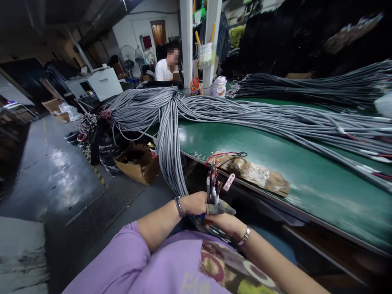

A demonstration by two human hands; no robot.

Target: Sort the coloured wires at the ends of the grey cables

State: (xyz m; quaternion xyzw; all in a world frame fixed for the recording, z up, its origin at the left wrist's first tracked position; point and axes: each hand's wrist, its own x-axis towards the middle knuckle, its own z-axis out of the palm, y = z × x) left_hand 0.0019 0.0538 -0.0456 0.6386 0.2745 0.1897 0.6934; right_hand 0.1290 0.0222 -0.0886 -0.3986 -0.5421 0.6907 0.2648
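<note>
My left hand (196, 203) is closed round a bunch of grey cables (213, 190), whose stripped ends with thin coloured wires point upward. Just below and right of it, my right hand (223, 222) is closed at the lower part of the same bunch. A worn grey covering is on the thumb or finger between the hands. More grey cables (171, 151) hang over the table's edge and run down behind my left hand. Near the wire ends, a taped wooden board (259, 176) lies on the green table (309, 163), with red and black wires at its left end.
Long grey cables (245, 112) lie along the table, with black cables (306, 90) behind. A cardboard box (137, 163) stands on the floor at left. Beyond the white posts (185, 49) sits a person (163, 69). A white jar (219, 86) stands by the posts.
</note>
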